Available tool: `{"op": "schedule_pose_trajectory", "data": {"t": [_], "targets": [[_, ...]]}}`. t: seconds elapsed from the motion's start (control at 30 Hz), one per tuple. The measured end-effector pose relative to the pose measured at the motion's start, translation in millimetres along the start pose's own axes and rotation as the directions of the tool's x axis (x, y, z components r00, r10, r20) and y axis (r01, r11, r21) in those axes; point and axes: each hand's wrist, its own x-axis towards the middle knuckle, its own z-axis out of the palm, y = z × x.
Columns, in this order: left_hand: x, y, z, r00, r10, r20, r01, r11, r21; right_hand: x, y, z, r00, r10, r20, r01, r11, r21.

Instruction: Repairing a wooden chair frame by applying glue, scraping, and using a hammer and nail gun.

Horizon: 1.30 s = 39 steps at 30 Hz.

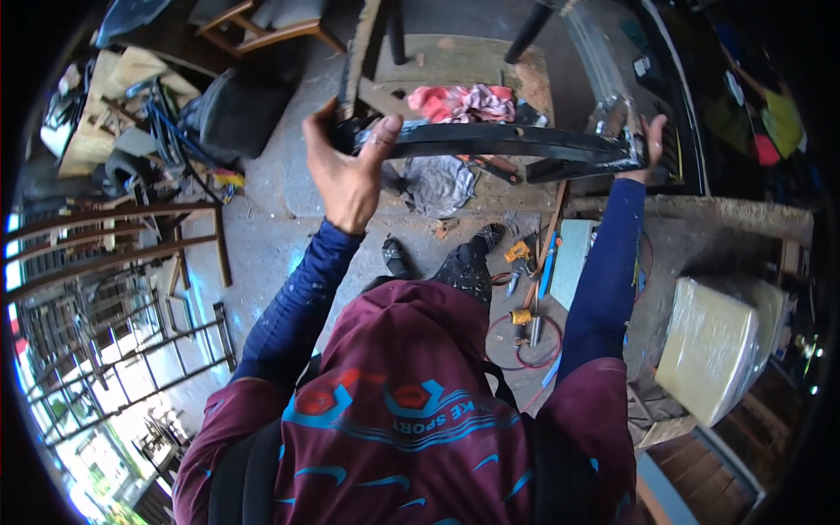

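A dark frame with a black front bar point(490, 138) spans the space between my hands, and it looks like the frame of a chair or stool. My left hand point(352, 171) grips its left corner, thumb on the near side and fingers partly hidden behind. At the right corner my right hand point(650, 144) holds on, with most of its fingers out of sight. Side rails and dark legs point(396, 35) extend away from me. Beyond the bar, a pink cloth point(464, 102) lies on a worn board point(437, 57). A crumpled grey cloth point(437, 185) sits nearer my feet.
Two yellow power tools point(520, 254) stand on the floor right of my feet, beside a red hose point(553, 350). A plastic-wrapped block point(713, 346) is at the right. Wooden chair frames point(131, 241) and metal racks point(140, 367) crowd the left; a dark padded seat point(238, 114) lies farther off.
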Motion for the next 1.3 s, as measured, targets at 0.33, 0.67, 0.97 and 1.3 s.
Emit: {"op": "schedule_pose_trajectory", "data": {"t": [0.33, 0.67, 0.97, 1.3], "targets": [[2.4, -2.9, -0.1, 0.999, 0.003, 0.051, -0.007, 0.997, 0.081, -7.4, 13.1, 4.9, 0.958, -0.254, -0.132, 0.242, 0.965, -0.099], [5.2, -2.9, -2.8, 1.0, -0.005, 0.03, 0.001, 0.99, 0.14, -127.2, 188.3, -53.4, 0.634, -0.574, -0.518, 0.096, 0.724, -0.683], [1.3, -4.6, -2.6, 0.999, 0.042, 0.017, -0.045, 0.987, 0.156, -137.7, 303.7, -12.3, 0.828, -0.379, 0.412, 0.407, -0.098, -0.908], [0.8, -9.9, 0.4, 0.999, 0.019, 0.035, -0.021, 0.998, 0.052, -207.2, 124.7, 45.2, 0.469, -0.829, 0.306, 0.443, -0.079, -0.893]]}}
